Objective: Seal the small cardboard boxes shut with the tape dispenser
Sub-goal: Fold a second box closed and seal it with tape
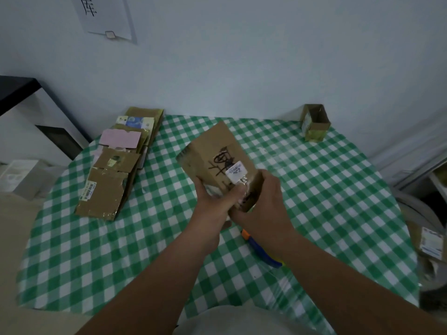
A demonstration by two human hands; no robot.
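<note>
Box in hand: a small cardboard box [219, 163] is held up above the middle of the table, tilted, its far end pointing away from the person; black marker scribble and a small white label show on its upper face.
Left hand: the left hand [215, 199] grips the near left side of the box, thumb laid along the upper face.
Right hand: the right hand [262, 201] wraps round the near right corner of the box, fingers curled over its edge.
Tape dispenser: a blue and orange tape dispenser [262, 250] lies on the table under the right forearm, mostly hidden.
Table: a table [338, 189] covered with a green and white checked cloth.
Flat boxes: a stack of flattened boxes [116, 170] lies on the table's left side.
Open box: an open cardboard box [314, 122] stands upright at the far right corner of the table, well apart from the hands.
Wall: a white sheet of paper [106, 18] with a dark written character hangs on the wall at upper left.
</note>
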